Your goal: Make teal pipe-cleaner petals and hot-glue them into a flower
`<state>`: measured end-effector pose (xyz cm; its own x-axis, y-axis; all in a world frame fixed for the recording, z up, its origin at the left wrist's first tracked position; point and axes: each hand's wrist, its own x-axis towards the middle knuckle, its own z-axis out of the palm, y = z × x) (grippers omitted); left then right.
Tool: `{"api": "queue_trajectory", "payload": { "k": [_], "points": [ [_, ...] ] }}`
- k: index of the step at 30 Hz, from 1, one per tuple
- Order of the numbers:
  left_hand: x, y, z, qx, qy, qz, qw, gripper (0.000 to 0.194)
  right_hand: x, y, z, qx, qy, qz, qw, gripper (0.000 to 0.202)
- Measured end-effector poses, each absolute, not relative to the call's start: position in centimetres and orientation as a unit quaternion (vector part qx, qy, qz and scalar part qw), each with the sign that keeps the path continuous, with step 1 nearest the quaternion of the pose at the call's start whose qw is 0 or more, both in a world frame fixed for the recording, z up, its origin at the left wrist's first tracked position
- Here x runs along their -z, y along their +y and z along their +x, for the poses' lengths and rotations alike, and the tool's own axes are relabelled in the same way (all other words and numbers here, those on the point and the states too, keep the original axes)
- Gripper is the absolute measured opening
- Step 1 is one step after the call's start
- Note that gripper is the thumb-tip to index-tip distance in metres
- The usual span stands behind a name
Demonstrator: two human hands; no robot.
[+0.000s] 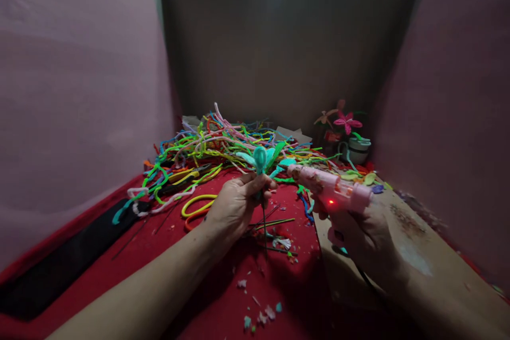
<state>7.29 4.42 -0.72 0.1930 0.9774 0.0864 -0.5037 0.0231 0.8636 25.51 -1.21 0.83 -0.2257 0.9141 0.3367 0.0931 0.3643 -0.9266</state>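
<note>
Between the thumb and fingers of my left hand [235, 203] is a turquoise pipe-cleaner flower [260, 156], held upright by its base. Its thin dark stem [265, 228] hangs down below the hand. My right hand [368, 236] is wrapped round the handle of a pink glue gun [330, 183], which has a red light glowing on its side. The gun's nozzle points left, close to the flower's right-hand petals; I cannot tell whether it touches them. A green leaf-shaped piece [277, 153] shows just behind the flower.
A heap of coloured pipe cleaners [223, 141] spreads across the back. Yellow-handled pliers [187, 175] and scissors with yellow and orange handles [195, 204] lie left. At back right stands a small pot [358, 150] near a pink flower [348, 122]. A brown board [410, 244] covers the right side.
</note>
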Motion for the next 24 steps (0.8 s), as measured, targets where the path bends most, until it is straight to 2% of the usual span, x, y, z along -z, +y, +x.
{"api": "queue_trajectory", "payload": {
  "k": [4,7,11,24],
  "points": [
    [1.0,4.4,7.4,-0.565,0.289,0.419,0.65,0.015,-1.0,-1.6,25.3,-0.322,-0.692,-0.371,0.529,0.036],
    [1.0,4.4,7.4,-0.567,0.289,0.417,0.649,0.015,-1.1,-1.7,25.4,-0.317,-0.712,-0.349,0.52,0.035],
    [0.9,4.4,7.4,-0.567,0.29,0.414,0.65,0.016,-0.5,-1.7,25.6,-0.309,-0.702,-0.399,0.503,0.036],
    [0.8,4.4,7.5,-0.565,0.3,0.43,0.637,0.016,0.2,-1.6,25.8,-0.291,-0.687,-0.412,0.522,0.034]
  ]
}}
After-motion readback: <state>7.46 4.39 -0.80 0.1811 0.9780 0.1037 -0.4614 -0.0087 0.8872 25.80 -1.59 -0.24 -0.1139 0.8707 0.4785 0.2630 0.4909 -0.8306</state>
